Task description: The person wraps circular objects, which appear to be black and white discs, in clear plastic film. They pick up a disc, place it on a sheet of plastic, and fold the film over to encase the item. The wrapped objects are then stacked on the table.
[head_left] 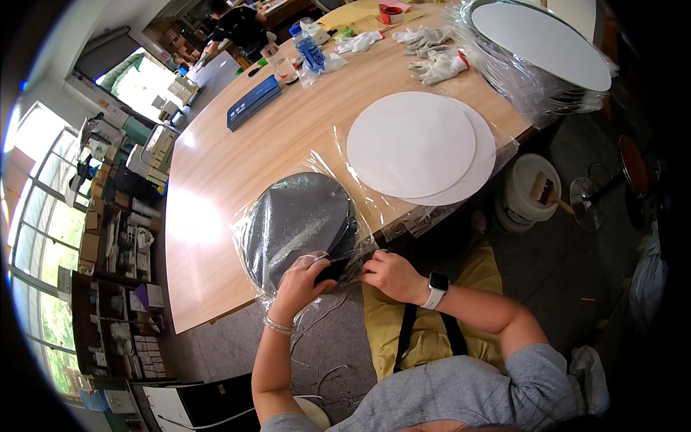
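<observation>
Near the table's front edge lies a dark grey round disc (296, 209) inside a transparent plastic bag (363, 234), which is crinkled and shiny around it. My left hand (306, 279) is bent over the disc's near edge, its fingers closed on the bag's film. Just to its right, my right hand (392, 275) pinches the edge of the same bag, and the film stretches between both hands. What lies under the left fingers is partly hidden. Right of the bag, two white round discs (410, 144) overlap on more plastic film.
A tall pile of film-wrapped round discs (540, 43) stands at the far right. Work gloves (435, 65), a blue-labelled bottle (308, 49) and a dark blue box (253, 103) lie farther back. Below the table's right edge is a white bucket (529, 191) with a brush (545, 189).
</observation>
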Demonstrator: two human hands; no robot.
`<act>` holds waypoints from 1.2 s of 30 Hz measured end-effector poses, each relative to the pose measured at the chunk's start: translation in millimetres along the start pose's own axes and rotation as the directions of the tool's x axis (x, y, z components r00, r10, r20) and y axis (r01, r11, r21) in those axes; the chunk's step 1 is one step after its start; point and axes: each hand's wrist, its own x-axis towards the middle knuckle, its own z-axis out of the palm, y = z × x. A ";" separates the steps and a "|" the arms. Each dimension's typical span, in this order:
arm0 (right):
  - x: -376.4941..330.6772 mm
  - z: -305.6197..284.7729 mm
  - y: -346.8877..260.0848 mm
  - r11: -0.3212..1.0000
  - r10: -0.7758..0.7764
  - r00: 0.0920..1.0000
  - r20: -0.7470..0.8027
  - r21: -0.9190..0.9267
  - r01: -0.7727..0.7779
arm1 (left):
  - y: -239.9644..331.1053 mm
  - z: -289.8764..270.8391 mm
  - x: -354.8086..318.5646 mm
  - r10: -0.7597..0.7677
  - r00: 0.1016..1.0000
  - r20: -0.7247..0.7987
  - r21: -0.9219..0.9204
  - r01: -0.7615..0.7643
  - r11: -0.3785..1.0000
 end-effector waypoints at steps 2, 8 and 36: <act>-0.4 1.0 0.8 1.000 -0.004 1.000 0.002 -0.005 0.004 | 1.0 -2.6 0.1 -0.017 1.000 0.020 -0.038 0.018 0.999; 0.1 -0.4 0.4 1.000 -0.007 1.000 0.006 -0.007 0.007 | -0.5 -5.8 -1.6 -0.090 0.990 0.105 -0.097 0.100 0.990; 1.9 0.3 -1.4 1.000 0.006 1.000 0.015 -0.022 -0.006 | 6.5 8.5 -3.2 0.010 0.999 -0.049 0.169 -0.002 0.986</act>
